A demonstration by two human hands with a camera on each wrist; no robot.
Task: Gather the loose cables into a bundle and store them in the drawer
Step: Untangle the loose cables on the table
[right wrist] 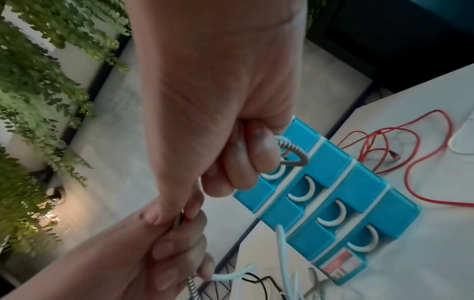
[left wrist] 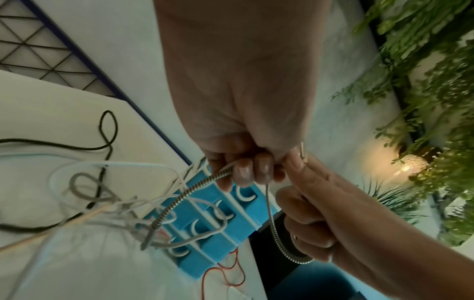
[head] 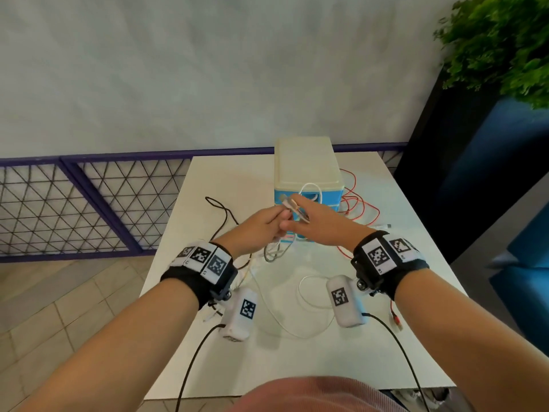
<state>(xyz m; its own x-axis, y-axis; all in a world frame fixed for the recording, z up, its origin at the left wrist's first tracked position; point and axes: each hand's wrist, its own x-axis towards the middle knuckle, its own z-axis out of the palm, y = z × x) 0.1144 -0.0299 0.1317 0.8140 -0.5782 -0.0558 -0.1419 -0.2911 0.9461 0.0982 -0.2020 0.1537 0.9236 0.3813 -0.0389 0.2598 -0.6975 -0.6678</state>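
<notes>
Both hands meet above the white table [head: 297, 367], just in front of the blue drawer unit [head: 306, 165]. My left hand [head: 267, 227] curls round a silver spring-wrapped cable [left wrist: 195, 188] and a white cable [left wrist: 102, 164]. My right hand [head: 309, 221] pinches the same silver cable near its plug and keeps a loop of it [right wrist: 292, 154] under its curled fingers. All the blue drawers [right wrist: 333, 192] look closed. A red cable [head: 356, 203] lies tangled to the right of the unit. A black cable [head: 222, 215] lies to the left.
More white cable [head: 297, 322] loops on the near part of the table between two white tagged packs [head: 240, 313] with black leads. A purple mesh fence [head: 89, 203] runs behind on the left. A leafy plant [head: 505, 46] and a dark blue planter stand on the right.
</notes>
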